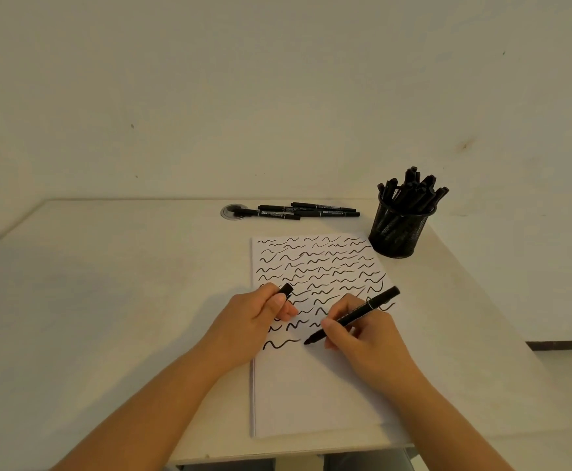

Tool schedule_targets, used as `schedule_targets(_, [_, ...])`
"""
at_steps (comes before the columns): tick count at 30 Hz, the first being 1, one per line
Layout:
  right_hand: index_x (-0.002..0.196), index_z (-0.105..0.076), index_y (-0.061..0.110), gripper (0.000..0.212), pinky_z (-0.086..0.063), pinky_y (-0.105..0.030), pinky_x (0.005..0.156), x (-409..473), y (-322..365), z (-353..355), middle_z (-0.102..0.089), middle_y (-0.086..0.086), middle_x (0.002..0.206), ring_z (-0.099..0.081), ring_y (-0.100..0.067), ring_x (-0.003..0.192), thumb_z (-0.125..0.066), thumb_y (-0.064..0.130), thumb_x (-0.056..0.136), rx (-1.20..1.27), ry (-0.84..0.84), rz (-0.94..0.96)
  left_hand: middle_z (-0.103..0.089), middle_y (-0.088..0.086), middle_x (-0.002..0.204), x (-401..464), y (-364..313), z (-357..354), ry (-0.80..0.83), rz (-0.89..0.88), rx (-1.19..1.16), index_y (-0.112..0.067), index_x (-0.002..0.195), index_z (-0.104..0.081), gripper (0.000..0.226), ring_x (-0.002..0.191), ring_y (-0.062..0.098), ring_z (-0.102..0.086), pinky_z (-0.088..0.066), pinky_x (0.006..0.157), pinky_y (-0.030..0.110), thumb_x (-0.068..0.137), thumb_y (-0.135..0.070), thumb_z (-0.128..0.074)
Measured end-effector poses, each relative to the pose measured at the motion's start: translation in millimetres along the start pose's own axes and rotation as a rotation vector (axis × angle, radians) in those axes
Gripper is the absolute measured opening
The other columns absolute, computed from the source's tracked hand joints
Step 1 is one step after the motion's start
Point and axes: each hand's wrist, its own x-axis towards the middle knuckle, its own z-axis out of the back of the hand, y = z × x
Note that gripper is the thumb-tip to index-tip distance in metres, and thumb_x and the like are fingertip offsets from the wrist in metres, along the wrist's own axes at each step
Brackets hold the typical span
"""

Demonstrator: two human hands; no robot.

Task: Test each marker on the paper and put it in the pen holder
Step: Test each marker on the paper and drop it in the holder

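A black marker [352, 316], uncapped, is pinched in the right hand [363, 334], its tip on the squiggle-covered paper [312, 396]. The left hand [254, 317] pinches its cap [286, 289]. Beyond stand a full mesh pen holder [400, 229] and loose markers [298, 211] on the table [108, 300].

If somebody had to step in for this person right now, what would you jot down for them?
Right hand holds an uncapped marker, tip at the paper beside a fresh squiggle.
Left hand pinches the cap.
Pen holder, at the paper's far right corner, is packed with markers.
A few loose markers lie at the table's far edge, apparently still untested.
Done: most of the page is covered in test marks.
Left: cap this marker, put it in the holder, then test the loose ones.
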Motion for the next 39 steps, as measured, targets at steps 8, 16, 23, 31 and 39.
schedule_targets(8, [0.064,-0.052,0.023,0.019,-0.035,-0.019,0.047,-0.3,-5.6,4.0,-0.056,-0.007,0.054,-0.042,-0.004,0.047,-0.059,0.019,0.082,-0.063,-0.156,-0.023,-0.068,-0.018,0.087,-1.9,-1.3,0.5,0.003,0.009,0.007,-0.025,0.082,-0.056,0.026,0.083,-0.006,-0.062,-0.046,0.079,0.012,0.098,-0.023,-0.035])
schedule_targets(16, [0.076,-0.055,0.027,0.013,-0.044,-0.021,0.055,3.7,-1.0,15.2,-0.064,0.006,0.060,-0.055,-0.004,0.054,-0.058,0.020,0.086,0.174,-0.493,-0.053,-0.067,-0.026,0.081,-5.3,-0.7,2.2,-0.030,-0.041,0.060,-0.038,0.079,-0.055,0.022,0.076,-0.003,-0.063,-0.047,0.071,0.014,0.095,-0.029,-0.042])
schedule_targets(23, [0.076,-0.058,0.014,0.018,-0.038,-0.024,0.043,29.1,13.3,9.8,-0.053,-0.001,0.052,-0.045,-0.014,0.047,-0.050,0.017,0.092,0.634,-0.241,-0.122,-0.065,-0.023,0.078,-5.6,-2.2,2.9,-0.041,-0.088,0.146,-0.045,0.080,-0.052,0.013,0.060,0.011,-0.055,-0.046,0.060,0.026,0.090,-0.044,-0.044])
schedule_targets(31, [0.073,-0.058,0.013,0.024,-0.041,-0.022,0.042,28.3,4.3,1.4,-0.057,-0.006,0.052,-0.049,-0.014,0.046,-0.045,0.012,0.093,0.730,-0.153,-0.120,-0.063,-0.014,0.071,-7.1,-2.7,2.3,-0.024,-0.108,0.166,-0.043,0.079,-0.053,0.013,0.049,0.007,-0.043,-0.035,0.049,0.019,0.090,-0.040,-0.047])
schedule_targets(39, [0.077,-0.053,0.010,0.014,-0.046,-0.022,0.046,21.9,9.6,-3.7,-0.066,-0.008,0.059,-0.057,-0.016,0.050,-0.051,0.005,0.090,0.527,-0.038,-0.025,-0.055,-0.022,0.061,-8.9,-9.3,2.5,-0.018,-0.142,0.221,-0.046,0.075,-0.051,0.018,0.052,0.004,-0.045,-0.033,0.050,0.013,0.090,-0.035,-0.051])
